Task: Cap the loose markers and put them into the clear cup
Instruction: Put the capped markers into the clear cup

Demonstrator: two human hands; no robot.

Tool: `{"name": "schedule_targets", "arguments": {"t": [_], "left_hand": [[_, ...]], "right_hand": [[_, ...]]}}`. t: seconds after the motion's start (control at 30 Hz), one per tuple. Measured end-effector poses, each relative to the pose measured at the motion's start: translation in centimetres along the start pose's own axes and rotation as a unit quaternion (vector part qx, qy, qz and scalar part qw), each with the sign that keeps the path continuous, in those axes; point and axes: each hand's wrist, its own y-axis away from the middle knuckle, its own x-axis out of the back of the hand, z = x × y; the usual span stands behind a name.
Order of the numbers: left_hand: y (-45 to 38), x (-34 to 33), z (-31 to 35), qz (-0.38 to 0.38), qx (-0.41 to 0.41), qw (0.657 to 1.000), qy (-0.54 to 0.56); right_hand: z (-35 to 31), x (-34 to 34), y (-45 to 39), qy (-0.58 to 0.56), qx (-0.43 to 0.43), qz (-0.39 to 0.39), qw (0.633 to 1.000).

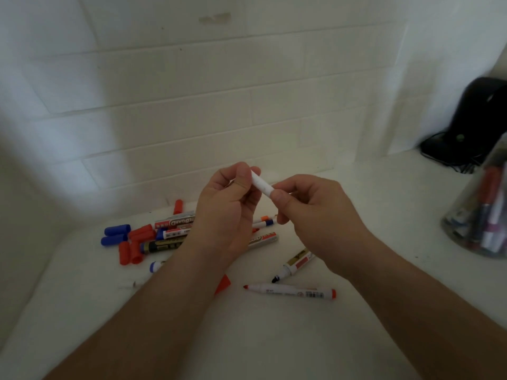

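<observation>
— White brick-patterned wall (pixel 192 105) is standing behind a white table (pixel 274 338), and both arms are reaching in over it. What are the hands doing?

— Both are holding one white marker (pixel 262 183) up above the table. The left hand (pixel 227 209) is curling its fingers round one end, and the right hand (pixel 315 212) is pinching the other end between thumb and fingers. Whether a cap is on it I cannot tell; the hands are hiding both ends.

— And the loose ones?

— A pile of markers (pixel 175 231) is lying under and left of the left hand, with blue caps (pixel 116 235) and red caps (pixel 134 242) just beside it, and one red cap (pixel 178 206) lying apart at the wall side. Nearer the person, an uncapped red-tipped marker (pixel 290 291) is lying flat, and an uncapped black-tipped marker (pixel 295 266) is lying slantwise just beyond it.

— Where is the cup sitting?

— The clear cup (pixel 477 215) is standing at the right edge, well apart from the pile, holding several markers upright. A black object (pixel 477 119) with cables is sitting behind it in the corner.
</observation>
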Motion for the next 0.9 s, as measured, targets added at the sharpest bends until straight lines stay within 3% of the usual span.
{"name": "schedule_targets", "arguments": {"t": [0.1, 0.2, 0.27, 0.37, 0.47, 0.57, 0.67, 0.73, 0.9], "left_hand": [[0.6, -0.5, 0.1, -0.027, -0.007, 1.000, -0.007], [1.9, -1.6, 0.0, -0.073, -0.039, 0.992, -0.099], [2.8, -2.5, 0.1, -0.121, -0.068, 0.975, -0.173], [4.5, -4.6, 0.6, -0.228, -0.080, 0.928, -0.282], [6.6, -7.6, 0.0, -0.320, -0.075, 0.871, -0.365], [8.4, -10.7, -1.8, -0.347, -0.065, 0.848, -0.395], [9.3, -12.4, -4.7, -0.320, -0.053, 0.851, -0.412], [10.4, -13.4, -6.8, -0.303, -0.027, 0.862, -0.405], [12.9, -14.4, -10.3, -0.304, 0.008, 0.865, -0.398]], "right_hand": [[-0.6, 0.5, 0.1, 0.052, 0.021, -0.044, 0.997], [-2.4, 1.8, 0.9, 0.113, 0.050, -0.112, 0.986], [-3.9, 3.0, 1.8, 0.133, 0.067, -0.106, 0.983], [-5.6, 6.8, 3.0, 0.189, 0.120, -0.049, 0.974], [-7.4, 13.2, 3.7, 0.170, 0.131, 0.090, 0.973], [-8.6, 20.3, 4.3, 0.137, 0.153, 0.244, 0.948], [-7.6, 25.3, 3.8, 0.194, 0.150, 0.351, 0.903], [-6.1, 27.7, 3.8, 0.248, 0.117, 0.359, 0.892], [-2.0, 30.2, 3.1, 0.368, 0.044, 0.291, 0.882]]}}
